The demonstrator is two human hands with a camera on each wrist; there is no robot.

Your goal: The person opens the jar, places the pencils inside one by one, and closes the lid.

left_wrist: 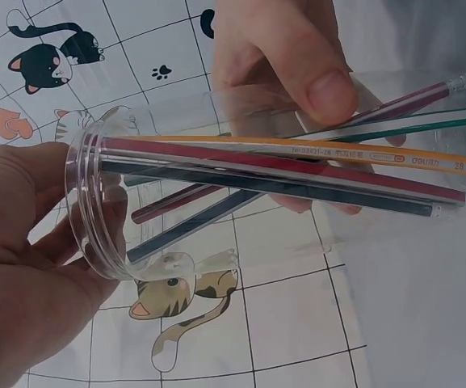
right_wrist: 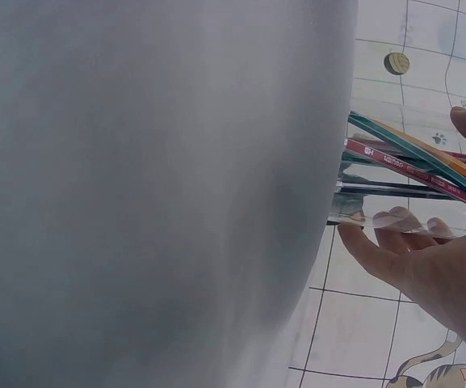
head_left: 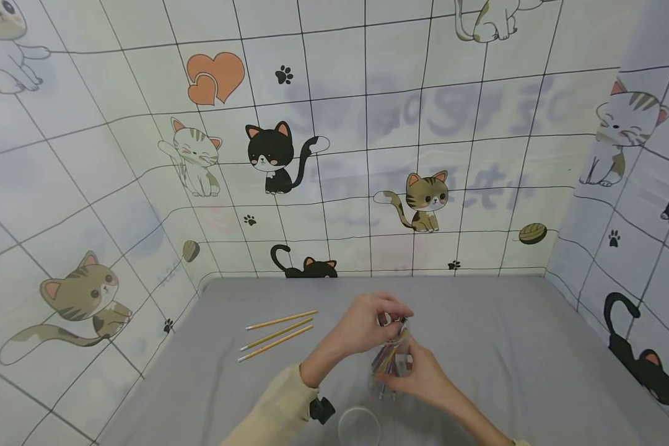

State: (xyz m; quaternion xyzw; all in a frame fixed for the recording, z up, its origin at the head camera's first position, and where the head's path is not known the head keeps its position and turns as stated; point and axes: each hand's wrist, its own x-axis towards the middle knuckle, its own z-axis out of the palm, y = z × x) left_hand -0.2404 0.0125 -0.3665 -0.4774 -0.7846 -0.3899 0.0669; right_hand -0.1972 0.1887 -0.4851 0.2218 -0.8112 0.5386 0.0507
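A clear jar holds several striped pencils in red, dark blue, green, white and orange; it stands upright on the grey cloth. My right hand grips the jar's body low down, thumb on one side and fingers on the other. My left hand arches over the jar's mouth with bent fingers right at the rim. In the left wrist view some of its fingers show behind the glass at the mouth; I cannot tell whether they pinch anything. The right wrist view shows the right hand's fingers around the jar and pencils.
Three yellowish pencils lie side by side on the grey cloth, left of the jar. A clear round piece sits near the front edge. Cat-patterned white sheets enclose the table at the back and sides.
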